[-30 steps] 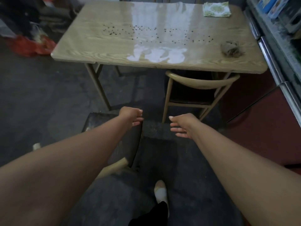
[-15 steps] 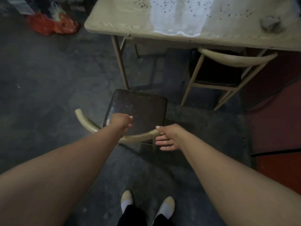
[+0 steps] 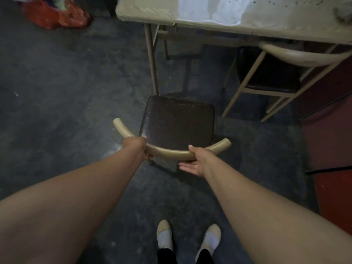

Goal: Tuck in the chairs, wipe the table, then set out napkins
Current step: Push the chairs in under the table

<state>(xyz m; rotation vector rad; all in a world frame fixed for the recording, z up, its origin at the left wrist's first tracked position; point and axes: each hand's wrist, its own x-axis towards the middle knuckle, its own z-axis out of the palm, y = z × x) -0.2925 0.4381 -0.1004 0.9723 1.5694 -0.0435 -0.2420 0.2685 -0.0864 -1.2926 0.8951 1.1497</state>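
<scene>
The left grip [image 3: 136, 147] is clenched round the curved back rail [image 3: 167, 152] of the chair [image 3: 177, 124]. The right grip [image 3: 196, 161] lies released, thumb on top of the rail and fingers straight beneath it. The rail runs side to side, its ends bending towards the tabletop [image 3: 148, 10]. The chair stands on the floor [image 3: 57, 92] short of the tabletop's near corner, with its seat front pointing at it. A second chair [image 3: 270, 73] sits tucked under the tabletop.
</scene>
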